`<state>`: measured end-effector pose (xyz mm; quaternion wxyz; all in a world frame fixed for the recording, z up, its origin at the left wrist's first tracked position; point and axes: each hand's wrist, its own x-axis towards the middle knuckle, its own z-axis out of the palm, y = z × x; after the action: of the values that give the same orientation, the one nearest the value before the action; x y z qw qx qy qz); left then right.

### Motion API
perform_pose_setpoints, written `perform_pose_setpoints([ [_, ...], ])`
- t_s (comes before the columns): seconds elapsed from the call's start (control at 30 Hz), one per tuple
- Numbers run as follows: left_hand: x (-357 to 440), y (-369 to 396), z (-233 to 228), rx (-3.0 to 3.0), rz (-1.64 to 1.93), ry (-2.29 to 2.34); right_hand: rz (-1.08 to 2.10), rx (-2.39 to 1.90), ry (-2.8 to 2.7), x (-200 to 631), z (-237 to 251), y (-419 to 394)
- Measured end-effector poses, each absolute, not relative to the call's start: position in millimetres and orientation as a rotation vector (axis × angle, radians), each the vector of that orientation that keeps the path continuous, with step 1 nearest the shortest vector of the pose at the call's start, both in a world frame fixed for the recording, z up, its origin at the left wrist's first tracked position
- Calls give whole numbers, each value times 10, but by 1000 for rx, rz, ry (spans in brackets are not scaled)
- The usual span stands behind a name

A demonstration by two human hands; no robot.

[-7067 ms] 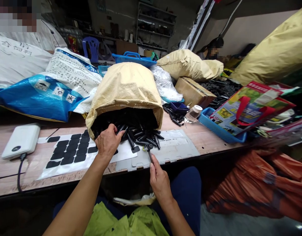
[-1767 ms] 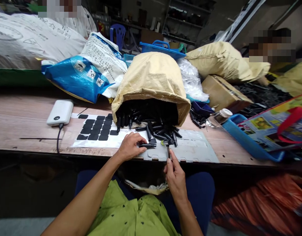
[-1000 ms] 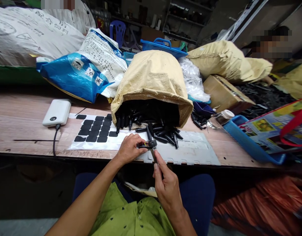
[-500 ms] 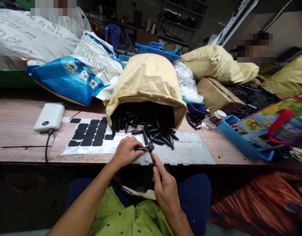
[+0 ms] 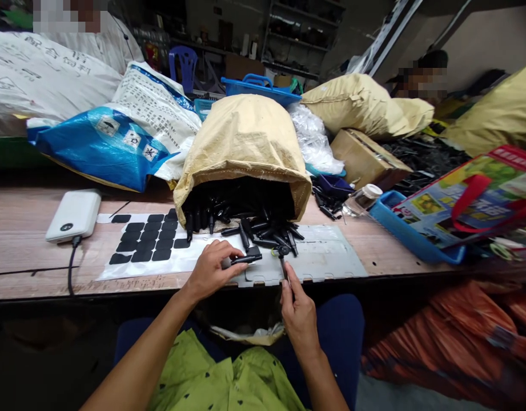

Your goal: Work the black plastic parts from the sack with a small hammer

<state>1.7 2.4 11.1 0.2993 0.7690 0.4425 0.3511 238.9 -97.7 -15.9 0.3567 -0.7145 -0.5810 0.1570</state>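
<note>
My left hand (image 5: pixel 213 265) pinches a black tube-shaped piece (image 5: pixel 245 259) between thumb and fingers, just above the grey plate (image 5: pixel 326 257) at the table's front. A small dark flat patch shows right behind that piece; I cannot tell if it is attached. In my right hand (image 5: pixel 299 311) is a slim-handled tool (image 5: pixel 284 265) with a round black head, held apart from the piece, to its right. Beyond both hands, several similar black pieces (image 5: pixel 271 231) spill from the mouth of a tan sack (image 5: pixel 245 131). Black rounded-square pads (image 5: pixel 149 235) lie in rows on a white sheet (image 5: pixel 194 251).
A white power bank (image 5: pixel 74 214) with a cable sits on the left. Blue-and-white sacks (image 5: pixel 104 142) stand behind it. To the right are a clear jar (image 5: pixel 363 198), a cardboard box (image 5: pixel 368 157) and a blue basket (image 5: pixel 410 231) holding a colourful bag. Other people are across the table.
The tool's head has come off the black piece and moved right with my right hand. My left hand still holds the piece, now fully visible. The whole view has shifted slightly.
</note>
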Motion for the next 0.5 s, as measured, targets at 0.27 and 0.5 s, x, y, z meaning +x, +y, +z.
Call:
perform_pose_setpoints([
  [0.27, 117, -749, -87, 1883, 417, 1043, 500, -1841, -1466, 2400, -191, -991],
  [0.5, 216, -796, -1041, 1804, -38, 1345, 455, -1863, -1487, 2393, -197, -980],
])
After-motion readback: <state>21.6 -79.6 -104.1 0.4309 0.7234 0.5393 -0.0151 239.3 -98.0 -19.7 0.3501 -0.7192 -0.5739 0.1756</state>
